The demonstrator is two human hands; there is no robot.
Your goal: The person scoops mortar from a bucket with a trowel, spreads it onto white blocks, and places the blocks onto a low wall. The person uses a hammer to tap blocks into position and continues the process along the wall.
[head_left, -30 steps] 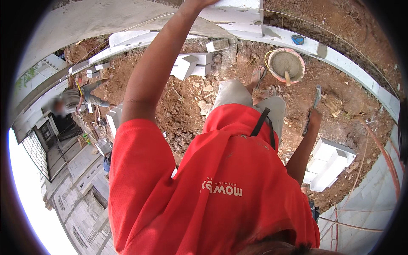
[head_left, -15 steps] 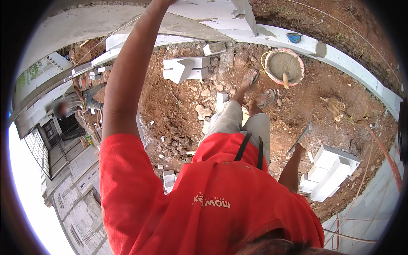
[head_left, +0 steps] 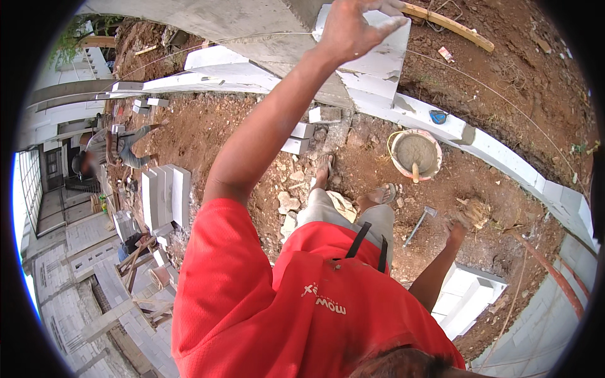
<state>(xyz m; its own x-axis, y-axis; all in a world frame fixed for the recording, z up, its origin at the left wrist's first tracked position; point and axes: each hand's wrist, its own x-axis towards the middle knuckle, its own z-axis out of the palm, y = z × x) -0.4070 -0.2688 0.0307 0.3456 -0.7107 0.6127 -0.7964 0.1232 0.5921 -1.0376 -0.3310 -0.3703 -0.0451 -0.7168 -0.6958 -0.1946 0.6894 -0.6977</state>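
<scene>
Our left hand (head_left: 353, 25) is up high at the far side, fingers spread wide and flat on the top of a white block (head_left: 378, 60). The hand rests on the block and does not close around it. The block stands at the corner of the low white wall (head_left: 498, 151), beside a gray concrete post (head_left: 252, 19).

Our right hand (head_left: 455, 228) hangs down low on the right, over the red dirt. We cannot tell if it is loose or closed, and we see nothing in it. Just left of it a hammer (head_left: 421, 223) lies on the ground, near but not touching.

Farther away sits a round bucket (head_left: 414, 154) full of gray mortar, with a tool handle sticking out of it. It is close to the wall. A small blue thing (head_left: 438, 116) lies on top of the wall there.

We wear a red shirt (head_left: 283, 302), and our 2 feet in sandals (head_left: 353, 179) stand on stones and dirt near the bucket. Some small white blocks (head_left: 302, 135) lie left of our feet.

To the left, a stack of white blocks (head_left: 165, 195) stands on edge. Far left, another person (head_left: 116, 148) bends over. On the near right, more white blocks (head_left: 469, 296) sit in a pile.
</scene>
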